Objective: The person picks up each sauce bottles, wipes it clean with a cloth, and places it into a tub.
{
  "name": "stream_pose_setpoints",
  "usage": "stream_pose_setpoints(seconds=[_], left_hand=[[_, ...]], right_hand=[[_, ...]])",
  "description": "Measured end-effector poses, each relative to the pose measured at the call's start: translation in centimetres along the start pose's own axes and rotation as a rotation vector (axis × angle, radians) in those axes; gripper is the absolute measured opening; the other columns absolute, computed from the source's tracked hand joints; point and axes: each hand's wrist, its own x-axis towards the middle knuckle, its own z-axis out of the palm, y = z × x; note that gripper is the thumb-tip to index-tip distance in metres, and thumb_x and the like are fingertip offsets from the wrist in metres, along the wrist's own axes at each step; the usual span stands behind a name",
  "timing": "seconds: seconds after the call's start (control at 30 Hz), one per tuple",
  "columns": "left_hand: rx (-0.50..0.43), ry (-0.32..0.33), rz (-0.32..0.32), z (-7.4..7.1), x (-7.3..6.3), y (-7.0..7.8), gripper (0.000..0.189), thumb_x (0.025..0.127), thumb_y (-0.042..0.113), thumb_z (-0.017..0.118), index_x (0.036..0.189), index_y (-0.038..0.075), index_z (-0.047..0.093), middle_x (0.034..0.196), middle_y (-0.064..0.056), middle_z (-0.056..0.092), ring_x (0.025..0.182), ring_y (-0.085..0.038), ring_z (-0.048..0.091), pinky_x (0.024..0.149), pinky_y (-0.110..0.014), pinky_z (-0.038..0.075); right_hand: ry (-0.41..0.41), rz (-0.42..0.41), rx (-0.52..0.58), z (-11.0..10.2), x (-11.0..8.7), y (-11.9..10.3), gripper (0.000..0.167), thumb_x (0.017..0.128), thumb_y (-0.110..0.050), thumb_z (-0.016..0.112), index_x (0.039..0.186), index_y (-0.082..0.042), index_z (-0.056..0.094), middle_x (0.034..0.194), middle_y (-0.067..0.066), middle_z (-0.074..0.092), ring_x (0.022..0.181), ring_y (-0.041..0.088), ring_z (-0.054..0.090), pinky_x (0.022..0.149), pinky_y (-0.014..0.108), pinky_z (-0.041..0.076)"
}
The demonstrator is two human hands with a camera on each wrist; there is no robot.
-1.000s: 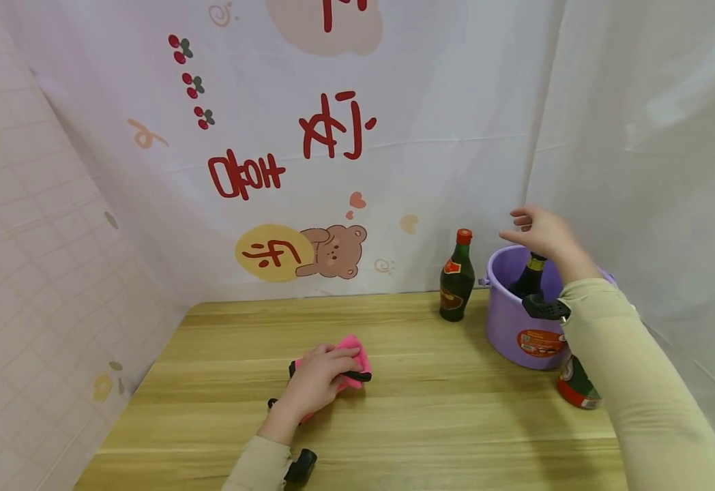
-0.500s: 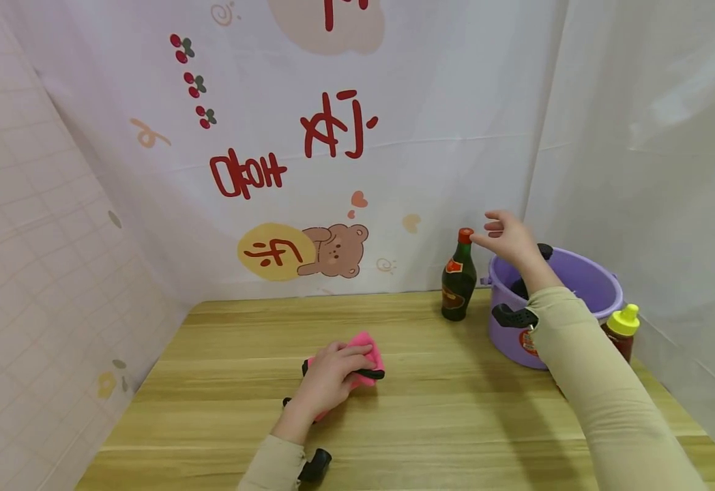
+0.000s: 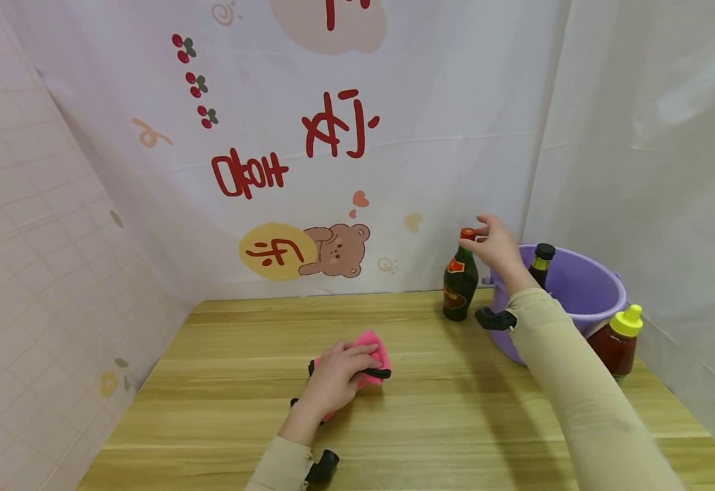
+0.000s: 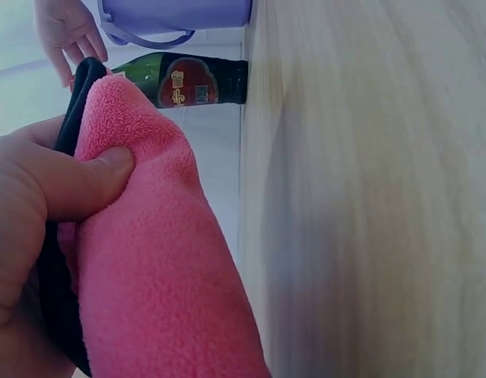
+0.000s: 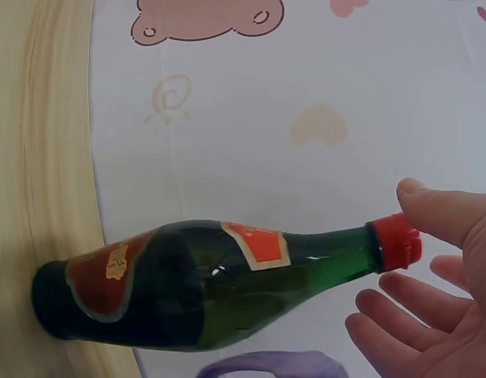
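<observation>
A pink cloth with black edging (image 4: 156, 260) is gripped in my left hand (image 3: 333, 382), the thumb pressing on its fuzzy side. In the left wrist view the cloth stands away from the wooden table. At the back right, a green glass bottle with a red cap (image 5: 203, 283) stands upright on the table. My right hand (image 3: 497, 249) is at its cap, coming from the right. In the right wrist view the thumb (image 5: 432, 209) lies right at one side of the red cap, and the other fingers are spread along the opposite side, not curled round it.
Right of the bottle stands a purple bucket (image 3: 593, 290) holding a dark bottle with a black cap (image 3: 542, 262). Beside it is a brown-red squeeze bottle with a yellow cap (image 3: 618, 344). A printed white curtain (image 3: 431, 136) hangs behind the wooden table (image 3: 431, 423).
My right hand has moved left and slightly down, from above the bucket to the red cap. My left hand and the cloth have shifted slightly right in view.
</observation>
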Motion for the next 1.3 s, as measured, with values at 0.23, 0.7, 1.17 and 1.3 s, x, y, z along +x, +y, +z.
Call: stream_pose_setpoints(seconds=[0.23, 0.7, 1.17, 1.3], left_hand=[[-0.006, 0.000, -0.009, -0.1, 0.0, 0.2, 0.028, 0.082, 0.011, 0.080, 0.107, 0.024, 0.075, 0.132, 0.004, 0.064, 0.121, -0.028, 0.055, 0.096, -0.048, 0.045], [-0.010, 0.061, 0.012, -0.1, 0.0, 0.3, 0.026, 0.082, 0.016, 0.081, 0.106, 0.023, 0.076, 0.130, 0.002, 0.065, 0.114, -0.029, 0.057, 0.090, -0.049, 0.049], [-0.025, 0.097, 0.016, -0.6, 0.1, -0.2, 0.025, 0.083, 0.015, 0.081, 0.106, 0.021, 0.076, 0.129, -0.001, 0.065, 0.117, -0.031, 0.057, 0.093, -0.051, 0.048], [-0.039, 0.103, 0.019, -0.8, 0.2, -0.3, 0.026, 0.082, 0.014, 0.081, 0.107, 0.021, 0.076, 0.130, 0.000, 0.065, 0.118, -0.030, 0.057, 0.095, -0.050, 0.047]], right_hand=[[0.027, 0.030, -0.041, 0.9, 0.4, 0.2, 0.071, 0.096, -0.027, 0.066, 0.149, 0.005, 0.031, 0.135, 0.034, 0.050, 0.121, 0.047, 0.050, 0.100, 0.057, 0.042], [0.069, 0.048, -0.087, 1.6, 0.6, 0.1, 0.046, 0.096, -0.020, 0.064, 0.130, 0.008, 0.049, 0.123, 0.031, 0.057, 0.111, 0.044, 0.055, 0.094, 0.054, 0.045], [0.136, -0.064, -0.126, 1.8, -0.1, 0.4, 0.039, 0.093, -0.021, 0.069, 0.121, 0.004, 0.057, 0.113, 0.027, 0.063, 0.104, 0.042, 0.059, 0.089, 0.054, 0.046], [0.155, -0.120, -0.152, 1.8, -0.7, -0.1, 0.037, 0.092, -0.022, 0.071, 0.118, 0.002, 0.059, 0.108, 0.024, 0.065, 0.098, 0.040, 0.060, 0.085, 0.053, 0.047]])
